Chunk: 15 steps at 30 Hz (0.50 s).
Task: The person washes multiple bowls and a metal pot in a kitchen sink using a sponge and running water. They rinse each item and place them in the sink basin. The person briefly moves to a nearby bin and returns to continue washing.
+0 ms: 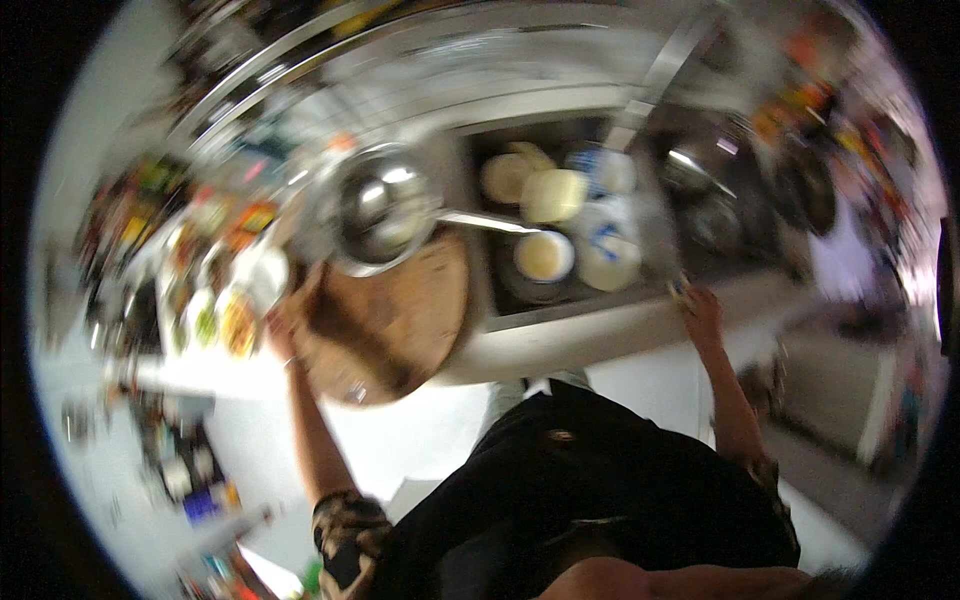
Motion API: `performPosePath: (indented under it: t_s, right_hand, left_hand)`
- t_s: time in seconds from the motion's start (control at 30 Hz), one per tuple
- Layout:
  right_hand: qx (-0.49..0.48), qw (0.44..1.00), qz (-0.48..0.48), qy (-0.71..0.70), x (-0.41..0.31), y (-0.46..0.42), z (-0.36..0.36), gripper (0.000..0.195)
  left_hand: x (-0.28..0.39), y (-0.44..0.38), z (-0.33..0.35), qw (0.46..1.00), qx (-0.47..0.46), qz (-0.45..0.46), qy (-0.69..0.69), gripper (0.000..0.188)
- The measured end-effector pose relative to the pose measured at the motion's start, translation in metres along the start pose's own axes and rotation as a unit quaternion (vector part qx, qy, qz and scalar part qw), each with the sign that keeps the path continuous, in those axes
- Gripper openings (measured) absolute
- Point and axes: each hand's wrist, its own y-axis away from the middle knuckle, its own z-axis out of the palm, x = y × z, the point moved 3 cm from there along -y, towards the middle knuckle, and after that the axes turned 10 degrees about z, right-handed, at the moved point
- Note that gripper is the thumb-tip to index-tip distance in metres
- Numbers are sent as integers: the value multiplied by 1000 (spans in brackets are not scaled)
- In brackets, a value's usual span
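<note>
The view is badly blurred. My left hand (289, 322) is at the left edge of a round wooden cutting board (420, 322), close beside a white bowl (264, 276); whether it grips either cannot be told. A metal pan (384, 210) stands at the back of the board, its handle reaching over the sink. My right hand (701, 311) is at the front edge of the sink counter, with a small thing at its fingers that is too blurred to name. In the sink basin (491, 300), between the hands, lie a cup with yellowish contents (544, 256) and several bowls and dishes (555, 195).
Left of the board, a tray (169, 285) holds several dishes of food, some green and some orange. A metal faucet (637, 109) reaches over the sink. Shiny metal vessels (697, 180) sit in the right basin. Blurred items crowd the counter's back and both ends.
</note>
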Motion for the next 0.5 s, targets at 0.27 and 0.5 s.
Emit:
performPosePath:
  t_s: [0.27,0.5]
  right_hand:
    - [-281,911,-154,-261,-296,49,36,32]
    - [-178,878,-391,-210,-541,53,171,38]
  left_hand:
    - [173,68,56,951,-64,160,-257,41]
    - [146,57,35,949,-50,180,-254,25]
